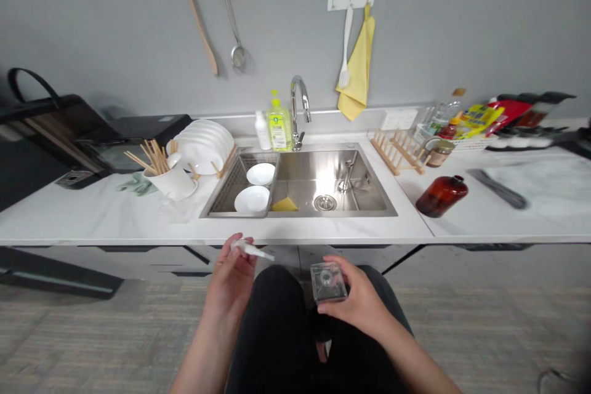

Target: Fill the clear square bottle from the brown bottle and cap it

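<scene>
Clear square container gripped in my right hand; slim white plastic piece pinched in my left hand; hands apart, over my black trousers.

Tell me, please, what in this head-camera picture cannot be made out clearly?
Slender white piece in the left hand: too small and partly hidden by that hand, so its kind is unclear.
Clear square block in the right hand: the round part inside is blurred, and that hand covers one side.
Long dark grey utensil on the right counter: blurred.
Black item at the right: cut off by the picture edge.
</scene>
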Demonstrator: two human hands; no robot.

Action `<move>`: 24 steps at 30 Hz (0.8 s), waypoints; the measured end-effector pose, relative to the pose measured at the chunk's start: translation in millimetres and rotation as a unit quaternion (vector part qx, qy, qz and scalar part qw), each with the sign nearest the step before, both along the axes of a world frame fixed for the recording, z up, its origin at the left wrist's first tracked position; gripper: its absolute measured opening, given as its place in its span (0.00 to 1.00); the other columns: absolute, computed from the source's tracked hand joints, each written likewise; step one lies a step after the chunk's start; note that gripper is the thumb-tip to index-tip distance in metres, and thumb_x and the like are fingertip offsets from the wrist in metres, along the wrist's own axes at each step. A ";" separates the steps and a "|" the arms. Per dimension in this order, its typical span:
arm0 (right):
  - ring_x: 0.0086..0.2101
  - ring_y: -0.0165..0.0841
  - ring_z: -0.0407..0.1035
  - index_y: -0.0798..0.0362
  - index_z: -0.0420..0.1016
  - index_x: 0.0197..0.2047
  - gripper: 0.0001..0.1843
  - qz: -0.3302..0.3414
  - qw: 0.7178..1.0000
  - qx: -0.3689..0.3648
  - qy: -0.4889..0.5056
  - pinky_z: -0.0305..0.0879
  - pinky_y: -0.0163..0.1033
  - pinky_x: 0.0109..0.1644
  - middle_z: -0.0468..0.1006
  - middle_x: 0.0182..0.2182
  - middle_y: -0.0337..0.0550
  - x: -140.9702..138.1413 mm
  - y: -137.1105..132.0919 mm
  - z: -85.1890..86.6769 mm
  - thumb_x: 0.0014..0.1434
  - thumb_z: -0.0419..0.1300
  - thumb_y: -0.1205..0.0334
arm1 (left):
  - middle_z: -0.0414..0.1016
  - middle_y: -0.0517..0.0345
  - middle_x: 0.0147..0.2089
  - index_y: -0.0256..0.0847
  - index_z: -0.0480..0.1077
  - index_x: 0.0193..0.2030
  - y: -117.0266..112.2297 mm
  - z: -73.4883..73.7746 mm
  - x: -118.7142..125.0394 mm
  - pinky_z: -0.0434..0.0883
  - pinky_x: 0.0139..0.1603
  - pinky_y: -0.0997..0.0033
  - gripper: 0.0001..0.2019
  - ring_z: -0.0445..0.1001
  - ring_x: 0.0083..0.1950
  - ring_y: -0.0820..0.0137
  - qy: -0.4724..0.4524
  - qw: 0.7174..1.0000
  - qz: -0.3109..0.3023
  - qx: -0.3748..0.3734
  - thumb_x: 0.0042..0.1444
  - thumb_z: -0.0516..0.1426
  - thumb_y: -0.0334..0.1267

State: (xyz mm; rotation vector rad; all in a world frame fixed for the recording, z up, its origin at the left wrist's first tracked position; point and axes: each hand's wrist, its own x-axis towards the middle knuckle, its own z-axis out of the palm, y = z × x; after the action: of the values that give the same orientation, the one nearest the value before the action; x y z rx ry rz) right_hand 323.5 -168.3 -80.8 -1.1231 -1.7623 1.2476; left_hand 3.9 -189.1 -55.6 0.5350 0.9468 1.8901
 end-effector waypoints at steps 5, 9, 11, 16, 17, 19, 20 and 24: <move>0.54 0.53 0.87 0.45 0.77 0.69 0.48 -0.006 1.000 -0.011 0.020 0.84 0.56 0.61 0.89 0.58 0.52 3.1 22.1 12.4 0.47 0.87 0.53 | 0.90 0.55 0.46 0.41 0.83 0.46 20.3 5.4 -63.7 0.84 0.54 0.73 0.24 0.87 0.45 0.71 0.048 0.995 0.087 -0.030 0.45 0.84 0.42; 0.55 0.53 0.87 0.45 0.76 0.69 0.49 -0.011 0.999 -0.023 0.037 0.84 0.54 0.61 0.89 0.59 0.52 8.0 31.1 12.4 0.48 0.87 0.50 | 0.89 0.56 0.45 0.41 0.82 0.47 25.6 8.4 -120.2 0.83 0.58 0.65 0.25 0.87 0.49 0.66 0.112 0.977 0.167 -0.069 0.42 0.81 0.38; 0.55 0.53 0.87 0.44 0.76 0.69 0.49 -0.014 0.999 -0.026 0.038 0.84 0.55 0.62 0.89 0.59 0.52 10.3 32.9 8.9 0.47 0.87 0.50 | 0.86 0.58 0.42 0.40 0.81 0.43 28.7 7.2 -143.5 0.82 0.59 0.62 0.23 0.86 0.47 0.66 0.156 0.963 0.203 -0.087 0.41 0.80 0.39; 0.55 0.54 0.87 0.44 0.76 0.69 0.48 -0.023 0.999 -0.030 0.037 0.84 0.58 0.63 0.89 0.59 0.52 15.1 34.3 -0.1 0.48 0.87 0.51 | 0.82 0.60 0.39 0.39 0.78 0.43 42.6 -6.5 -181.5 0.81 0.55 0.60 0.25 0.85 0.45 0.63 0.263 0.906 0.291 -0.158 0.42 0.79 0.47; 0.55 0.54 0.87 0.44 0.76 0.69 0.48 -0.025 0.999 -0.029 0.037 0.84 0.58 0.63 0.89 0.58 0.52 16.2 34.7 -1.2 0.48 0.87 0.51 | 0.82 0.60 0.39 0.39 0.79 0.44 45.9 -10.3 -186.6 0.80 0.53 0.60 0.26 0.84 0.44 0.63 0.294 0.885 0.306 -0.190 0.44 0.78 0.50; 0.54 0.54 0.88 0.44 0.77 0.69 0.48 -0.028 0.999 -0.025 0.031 0.85 0.58 0.63 0.89 0.59 0.52 18.3 36.0 -3.1 0.48 0.87 0.51 | 0.81 0.60 0.38 0.40 0.81 0.47 52.7 -17.3 -195.2 0.78 0.49 0.60 0.26 0.81 0.41 0.63 0.367 0.826 0.331 -0.270 0.48 0.76 0.55; 0.55 0.54 0.87 0.44 0.77 0.69 0.48 -0.029 0.999 -0.022 0.029 0.85 0.58 0.63 0.89 0.59 0.52 19.5 36.9 -4.1 0.48 0.87 0.51 | 0.81 0.60 0.37 0.40 0.82 0.47 56.3 -20.2 -198.8 0.77 0.48 0.60 0.25 0.80 0.40 0.62 0.403 0.794 0.336 -0.308 0.51 0.74 0.57; 0.56 0.54 0.87 0.43 0.76 0.70 0.49 -0.036 0.999 -0.012 0.026 0.84 0.58 0.64 0.88 0.61 0.52 23.9 41.3 -8.3 0.49 0.87 0.50 | 0.80 0.57 0.37 0.41 0.82 0.45 71.9 -25.1 -208.6 0.76 0.54 0.55 0.22 0.79 0.41 0.58 0.489 0.712 0.323 -0.387 0.57 0.70 0.59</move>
State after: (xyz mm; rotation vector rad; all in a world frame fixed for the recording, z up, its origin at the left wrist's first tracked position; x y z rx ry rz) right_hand 347.4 -127.1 -89.0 -1.1478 -1.6586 1.2479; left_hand -204.8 -117.2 -80.8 0.7271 2.7673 1.4071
